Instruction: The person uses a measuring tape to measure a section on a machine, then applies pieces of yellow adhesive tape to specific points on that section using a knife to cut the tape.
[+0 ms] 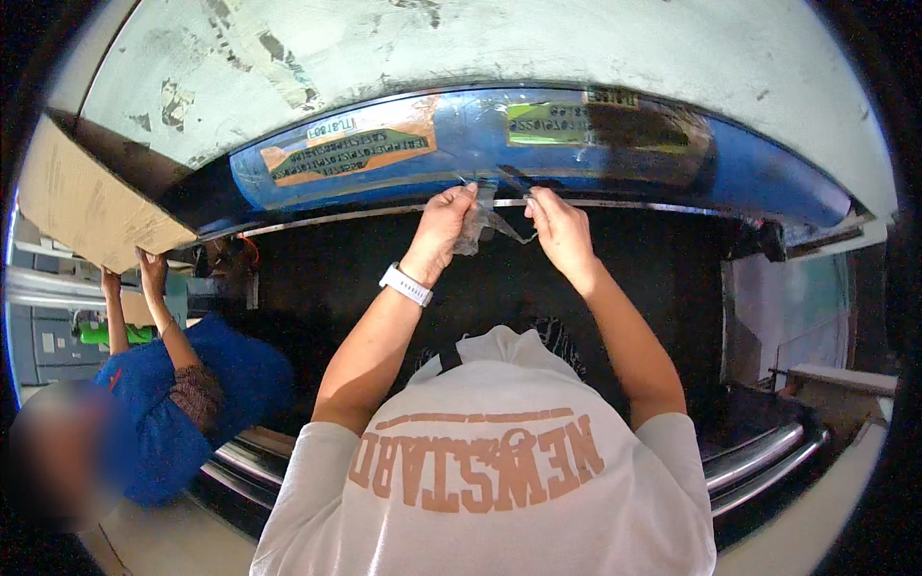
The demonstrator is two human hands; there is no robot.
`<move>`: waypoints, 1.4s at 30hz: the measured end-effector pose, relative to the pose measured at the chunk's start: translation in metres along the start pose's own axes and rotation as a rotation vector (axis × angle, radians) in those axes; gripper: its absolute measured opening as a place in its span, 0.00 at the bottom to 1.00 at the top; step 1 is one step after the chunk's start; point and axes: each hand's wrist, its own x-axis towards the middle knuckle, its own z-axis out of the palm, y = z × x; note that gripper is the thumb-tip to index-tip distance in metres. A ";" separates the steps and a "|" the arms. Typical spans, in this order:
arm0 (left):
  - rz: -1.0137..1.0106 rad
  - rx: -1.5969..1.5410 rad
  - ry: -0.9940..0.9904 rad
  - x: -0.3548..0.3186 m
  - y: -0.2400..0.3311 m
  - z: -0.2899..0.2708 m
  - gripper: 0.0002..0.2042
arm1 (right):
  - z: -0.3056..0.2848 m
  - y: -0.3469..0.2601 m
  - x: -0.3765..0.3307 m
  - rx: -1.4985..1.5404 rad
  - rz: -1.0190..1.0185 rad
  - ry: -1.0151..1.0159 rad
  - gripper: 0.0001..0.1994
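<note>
In front of me runs a rounded blue edge (471,163) with labels and clear tape stuck along it. My left hand (447,228), below the middle of that edge, is closed in a pinch on crumpled clear plastic film (471,238), which looks like packing tape. A white watch band (406,285) circles that wrist. Just to the right, my right hand (565,235) is closed with its fingertips on a thin dark blade-like tool (516,179) that points up and left across the blue edge. Its exact kind is not clear. A loose strip of film hangs between both hands.
Beyond the blue edge lies a pale, scuffed surface (576,43). At the left, a co-worker in blue (206,384) holds a brown cardboard box (96,197) with both hands. Shiny metal rails (764,466) run behind me, and a pale panel (783,317) stands at right.
</note>
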 end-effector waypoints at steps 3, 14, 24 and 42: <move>0.045 0.020 0.056 -0.007 -0.001 0.011 0.17 | -0.019 -0.008 0.024 -0.109 -0.121 -0.091 0.07; 0.127 0.033 0.191 -0.011 -0.006 0.028 0.17 | -0.041 -0.037 0.102 -0.666 -0.574 -0.596 0.05; 0.204 0.175 0.248 -0.011 -0.008 0.029 0.18 | -0.036 -0.042 0.115 -0.506 -0.520 -0.678 0.05; 0.786 0.946 0.027 -0.042 -0.011 0.016 0.26 | -0.099 0.001 0.056 0.130 0.292 -0.807 0.09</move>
